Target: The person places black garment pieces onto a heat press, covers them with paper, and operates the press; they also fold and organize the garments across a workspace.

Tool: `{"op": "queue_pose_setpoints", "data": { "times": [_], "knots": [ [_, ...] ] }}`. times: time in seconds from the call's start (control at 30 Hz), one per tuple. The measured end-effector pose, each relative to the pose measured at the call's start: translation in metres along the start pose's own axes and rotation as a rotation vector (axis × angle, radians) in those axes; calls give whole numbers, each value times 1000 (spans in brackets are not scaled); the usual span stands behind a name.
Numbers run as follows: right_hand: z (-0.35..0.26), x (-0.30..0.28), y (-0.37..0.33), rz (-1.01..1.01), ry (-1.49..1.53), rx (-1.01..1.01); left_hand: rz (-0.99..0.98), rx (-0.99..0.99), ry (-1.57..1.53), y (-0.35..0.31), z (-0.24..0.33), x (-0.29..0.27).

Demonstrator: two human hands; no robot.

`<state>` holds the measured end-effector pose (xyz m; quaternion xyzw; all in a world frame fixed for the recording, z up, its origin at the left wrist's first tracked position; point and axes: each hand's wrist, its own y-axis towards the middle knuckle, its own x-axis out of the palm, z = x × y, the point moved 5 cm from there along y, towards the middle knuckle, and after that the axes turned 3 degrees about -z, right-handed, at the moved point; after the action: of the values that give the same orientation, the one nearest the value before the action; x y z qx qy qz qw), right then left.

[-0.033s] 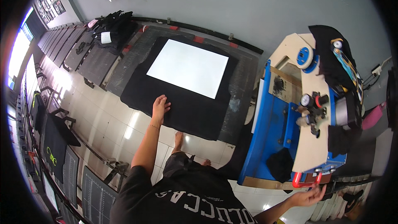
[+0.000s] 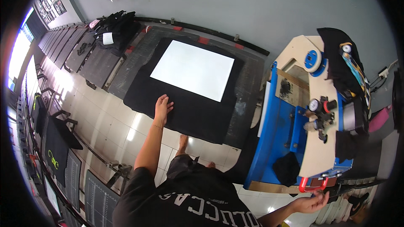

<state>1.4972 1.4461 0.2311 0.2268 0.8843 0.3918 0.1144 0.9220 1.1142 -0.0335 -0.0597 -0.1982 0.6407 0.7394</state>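
Observation:
A black garment (image 2: 185, 120) lies spread over a dark flat board (image 2: 248, 94). On its upper part rests a white rectangular sheet (image 2: 192, 69). My left hand (image 2: 163, 108) is at the garment's near left edge, fingers extended and slightly apart, gripping nothing. Off to the right, my right hand (image 2: 310, 203) is just below the red handle (image 2: 304, 185) of a blue and beige press machine (image 2: 269, 143). Its fingers are loosely curled with gaps between them, and I see nothing held in it.
Black garments (image 2: 118, 25) are heaped on the row of boards at the back left, with a small white paper on them. Dark cloth (image 2: 341, 59) and a pressure gauge (image 2: 314, 105) are on the machine. Printed black pieces (image 2: 54, 155) lie on the left racks.
My right hand sits slightly lower and a little farther left, a bit apart from the red handle. The whole view has shifted very slightly. My left hand stays by the garment's edge.

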Motion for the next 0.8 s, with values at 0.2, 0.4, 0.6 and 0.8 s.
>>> {"op": "queue_pose_setpoints", "data": {
  "times": [0.2,0.4,0.6,0.8],
  "knots": [
    [-142,189,-132,-965,535,370,209,-19,-111,104,40,-38],
    [-215,371,-332,-1740,494,257,265,-122,-47,157,63,-64],
    [-291,484,-473,-1394,304,-482,6,-19,-92,160,89,-43],
    [-279,541,-498,-1454,149,-346,-82,533,604,163,113,-20]
  ]
}}
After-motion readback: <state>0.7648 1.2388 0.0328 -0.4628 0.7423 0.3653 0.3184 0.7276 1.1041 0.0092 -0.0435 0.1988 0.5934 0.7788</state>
